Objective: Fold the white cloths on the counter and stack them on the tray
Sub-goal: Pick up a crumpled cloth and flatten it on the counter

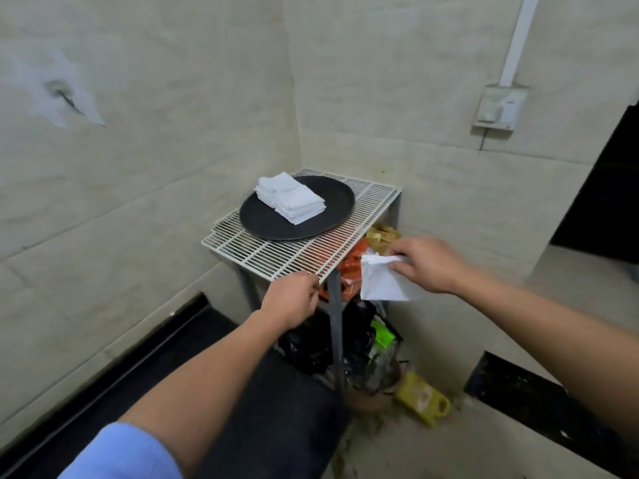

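Note:
A round black tray [332, 205] lies on a white wire rack [276, 254] in the corner. Two stacks of folded white cloths [292, 198] sit side by side on the tray's left part. My right hand [425, 262] pinches a partly folded white cloth [383, 281] in the air, just off the rack's right front corner. My left hand [292, 299] is at the rack's front edge with fingers curled; nothing shows in it, and whether it touches the wire is unclear.
Under the rack are orange and yellow packets [359, 257], black bags [311, 344], a green packet [382, 337] and a yellow bottle [423, 401] on the floor. Tiled walls close in behind and left. A black counter [269, 426] is below my arms.

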`<state>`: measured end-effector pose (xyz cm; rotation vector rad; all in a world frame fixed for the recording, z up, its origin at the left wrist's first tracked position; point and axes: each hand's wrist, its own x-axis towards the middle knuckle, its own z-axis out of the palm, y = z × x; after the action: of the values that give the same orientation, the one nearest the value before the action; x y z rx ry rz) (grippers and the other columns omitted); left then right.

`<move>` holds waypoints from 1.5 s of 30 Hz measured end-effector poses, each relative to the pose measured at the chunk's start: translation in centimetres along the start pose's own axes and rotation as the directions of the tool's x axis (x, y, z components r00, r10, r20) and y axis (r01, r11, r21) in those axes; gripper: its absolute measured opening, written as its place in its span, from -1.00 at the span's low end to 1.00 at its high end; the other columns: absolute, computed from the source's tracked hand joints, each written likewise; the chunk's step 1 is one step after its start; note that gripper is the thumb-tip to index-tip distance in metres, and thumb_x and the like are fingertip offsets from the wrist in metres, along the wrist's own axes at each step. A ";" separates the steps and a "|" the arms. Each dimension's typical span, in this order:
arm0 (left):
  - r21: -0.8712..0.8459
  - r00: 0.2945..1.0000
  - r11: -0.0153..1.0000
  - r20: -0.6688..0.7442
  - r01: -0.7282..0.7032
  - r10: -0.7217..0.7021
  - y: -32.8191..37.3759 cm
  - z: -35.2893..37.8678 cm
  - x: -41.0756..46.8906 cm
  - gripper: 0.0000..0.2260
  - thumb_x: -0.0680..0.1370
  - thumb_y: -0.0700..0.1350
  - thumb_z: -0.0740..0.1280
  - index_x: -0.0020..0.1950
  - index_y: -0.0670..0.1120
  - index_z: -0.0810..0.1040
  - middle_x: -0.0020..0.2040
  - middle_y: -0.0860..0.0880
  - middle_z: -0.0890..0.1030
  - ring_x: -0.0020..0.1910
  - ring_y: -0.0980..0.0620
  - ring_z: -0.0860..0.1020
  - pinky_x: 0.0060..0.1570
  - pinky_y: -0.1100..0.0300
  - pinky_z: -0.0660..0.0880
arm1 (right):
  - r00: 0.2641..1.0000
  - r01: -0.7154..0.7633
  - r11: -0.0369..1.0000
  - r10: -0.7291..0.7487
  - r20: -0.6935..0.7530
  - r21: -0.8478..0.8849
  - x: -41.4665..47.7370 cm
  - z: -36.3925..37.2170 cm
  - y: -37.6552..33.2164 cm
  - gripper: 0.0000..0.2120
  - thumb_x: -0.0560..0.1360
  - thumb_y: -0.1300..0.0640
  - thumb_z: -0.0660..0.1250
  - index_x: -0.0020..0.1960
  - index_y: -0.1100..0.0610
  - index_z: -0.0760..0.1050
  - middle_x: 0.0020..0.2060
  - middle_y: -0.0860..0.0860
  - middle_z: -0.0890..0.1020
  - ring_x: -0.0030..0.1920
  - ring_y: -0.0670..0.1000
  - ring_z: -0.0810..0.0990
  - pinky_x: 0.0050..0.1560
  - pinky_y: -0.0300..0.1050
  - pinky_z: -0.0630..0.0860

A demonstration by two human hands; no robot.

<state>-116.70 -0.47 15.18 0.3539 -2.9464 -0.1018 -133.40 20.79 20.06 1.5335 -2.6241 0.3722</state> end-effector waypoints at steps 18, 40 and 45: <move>-0.027 0.822 0.826 -0.078 0.563 -0.563 -5.6 0.1 18.1 -0.82 0.53 -0.05 0.26 0.08 -0.06 0.55 0.01 -0.05 0.54 -0.01 -0.09 0.55 -0.05 0.05 0.51 | 0.915 0.401 0.910 -0.404 0.010 0.104 30.0 -2.4 8.8 -0.83 0.55 -0.02 0.25 0.10 -0.05 0.54 0.05 -0.03 0.61 0.06 0.08 0.55 -0.08 -0.04 0.44; -0.077 0.743 0.749 -0.095 0.658 -0.662 -20.5 6.3 25.0 -0.73 0.54 -0.08 0.23 0.21 -0.09 0.51 0.10 -0.08 0.50 0.12 -0.10 0.44 0.04 0.06 0.41 | 0.892 0.368 0.914 -0.398 0.213 0.169 55.9 10.7 1.5 -0.77 0.53 0.06 0.27 0.16 0.03 0.54 0.13 0.00 0.59 0.13 0.08 0.52 0.04 -0.04 0.44; -0.074 0.732 0.753 -0.190 0.654 -0.654 -20.5 7.6 24.7 -0.76 0.54 -0.07 0.25 0.16 -0.09 0.56 0.07 -0.07 0.52 0.05 -0.09 0.45 0.03 0.06 0.40 | 0.890 0.358 0.916 -0.394 0.232 0.183 56.2 13.9 1.5 -0.76 0.55 0.02 0.27 0.19 0.03 0.53 0.15 0.02 0.58 0.16 0.11 0.52 0.05 -0.05 0.43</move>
<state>-137.00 -25.90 9.95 1.3108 -2.4716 -0.1444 -161.81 -29.62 17.04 2.2279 -2.4291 0.3383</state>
